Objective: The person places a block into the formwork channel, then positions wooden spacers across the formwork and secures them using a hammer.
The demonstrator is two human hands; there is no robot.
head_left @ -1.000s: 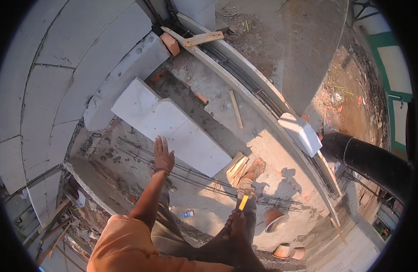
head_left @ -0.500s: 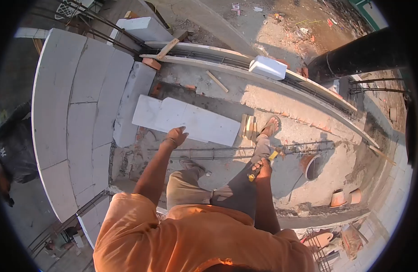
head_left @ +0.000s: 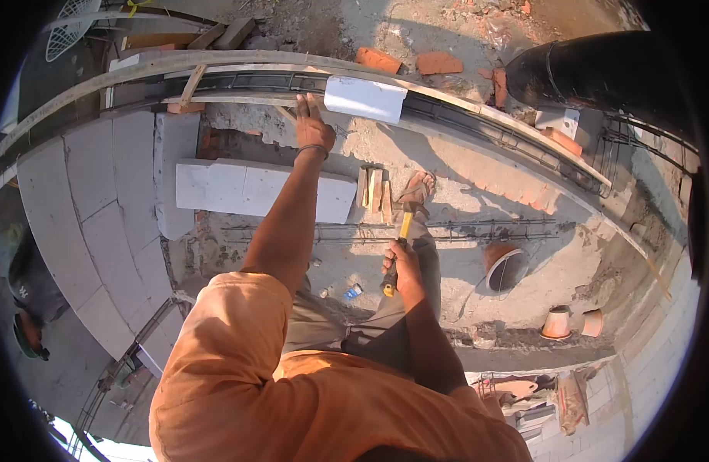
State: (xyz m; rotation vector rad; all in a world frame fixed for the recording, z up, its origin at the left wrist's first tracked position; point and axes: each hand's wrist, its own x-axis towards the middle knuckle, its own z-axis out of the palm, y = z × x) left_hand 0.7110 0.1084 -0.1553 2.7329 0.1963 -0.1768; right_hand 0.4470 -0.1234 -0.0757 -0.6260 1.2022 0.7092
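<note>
My left hand reaches forward to the formwork board, its fingers stretched out against the board's edge. Just right of those fingers, a short white block sits across the formwork. In my right hand is a hammer with a yellow and black handle, gripped low with its head pointing away from me, above my leg. Below my left forearm lies a long white block on the ground, partly covered by the arm. Several short wood pieces stand beside its right end.
Steel bars run across the ground ahead of my legs. A round pipe opening and clay pipe pieces are at right. A white block wall rises at left. A big black pipe and orange bricks lie beyond the formwork.
My left hand has moved from the long white block forward to the formwork board. My right hand has brought the hammer forward, its head now pointing away. The view has shifted.
</note>
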